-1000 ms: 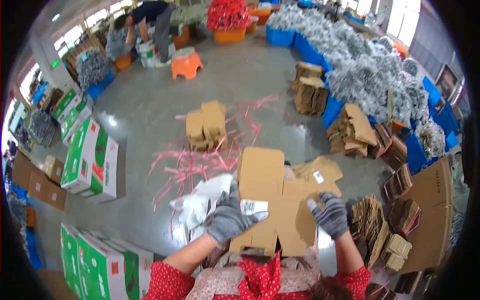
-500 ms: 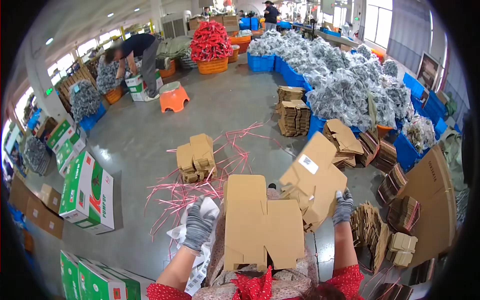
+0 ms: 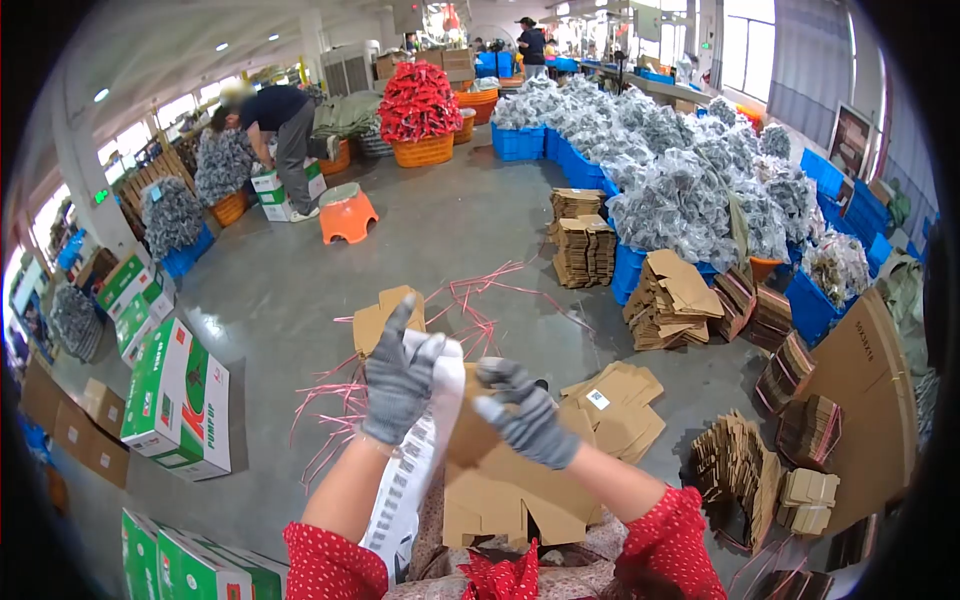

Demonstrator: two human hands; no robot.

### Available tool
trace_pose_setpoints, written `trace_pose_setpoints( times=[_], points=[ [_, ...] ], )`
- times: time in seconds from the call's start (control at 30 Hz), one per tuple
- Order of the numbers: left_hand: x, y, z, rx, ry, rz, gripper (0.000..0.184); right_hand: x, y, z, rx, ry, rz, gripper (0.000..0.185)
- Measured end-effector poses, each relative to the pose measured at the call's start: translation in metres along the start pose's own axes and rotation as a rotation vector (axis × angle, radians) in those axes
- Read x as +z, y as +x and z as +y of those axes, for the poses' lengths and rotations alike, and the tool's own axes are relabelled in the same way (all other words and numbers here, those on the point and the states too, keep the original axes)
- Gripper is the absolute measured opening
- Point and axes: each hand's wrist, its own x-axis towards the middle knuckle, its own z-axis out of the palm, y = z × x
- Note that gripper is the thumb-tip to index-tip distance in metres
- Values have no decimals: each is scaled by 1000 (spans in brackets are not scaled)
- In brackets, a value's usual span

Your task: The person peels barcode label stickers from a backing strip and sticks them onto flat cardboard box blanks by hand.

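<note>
- Gripped by the left hand (image 3: 398,385), which wears a grey glove, is a white strip of labels (image 3: 412,465); its index finger points upward.
- Near the upper end of this strip is the right hand (image 3: 528,415), gloved also in grey, with bent fingers; I cannot tell whether it is closed on a label.
- From the left hand, the strip hangs down along the forearm, and its dark printed marks are visible, but too small to read.
- Below the right hand, a flat cardboard box (image 3: 545,490) lies on the person's lap, partly covered by this hand and its forearm.
- To the right of the lap lie more flat cardboard pieces (image 3: 625,420), and a white label (image 3: 598,399) is on the top one.
- Beyond the left hand, on the floor, is a cardboard stack (image 3: 372,327), partly hidden by the fingers, with pink straps (image 3: 480,300) scattered near.
- At the left stands a green and white carton (image 3: 180,405).
- Farther away, a person in dark clothes (image 3: 283,108) bends over a box, near an orange stool (image 3: 347,218).
- At the far right, blue bins (image 3: 518,144) carry heaps of grey wrapped items (image 3: 670,205).
</note>
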Motion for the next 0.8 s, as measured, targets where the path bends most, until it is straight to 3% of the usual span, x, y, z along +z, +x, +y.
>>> trace_pose_setpoints(
  times=[0.03, 0.2, 0.3, 0.33, 0.43, 0.57, 0.67, 0.73, 0.77, 0.8],
  points=[
    [1, 6, 9, -96, -105, -17, 58, 10, 6, -10, 0, 1, -2, 36],
    [-11, 14, 39, -177, -317, -28, 47, 22, 28, -37, 74, -162, -32, 30],
    [-35, 9, 42, -366, -115, -453, 39, 21, 31, -39, 53, -219, -5, 25],
    [-35, 6, 39, -370, -116, -454, 39, 20, 30, -37, 24, -264, -10, 24],
    [-32, -4, 24, -409, -262, -385, 32, 22, 26, -35, -27, -355, -28, 22],
    [-32, -11, -6, -358, -250, -298, 33, 28, 13, -40, -250, -643, -50, 26],
    [-37, -16, -53, -263, -132, -191, 33, 24, -5, -55, -359, -596, -260, 31],
    [-50, -27, -62, 35, 74, -64, 34, 4, -10, -57, -334, -679, -284, 28],
    [-56, -34, -68, -32, 101, -86, 34, -11, -13, -55, -138, -576, -230, 26],
    [-61, -43, -76, -236, -102, -17, 36, -24, -18, -52, 63, -478, -175, 24]
  ],
)
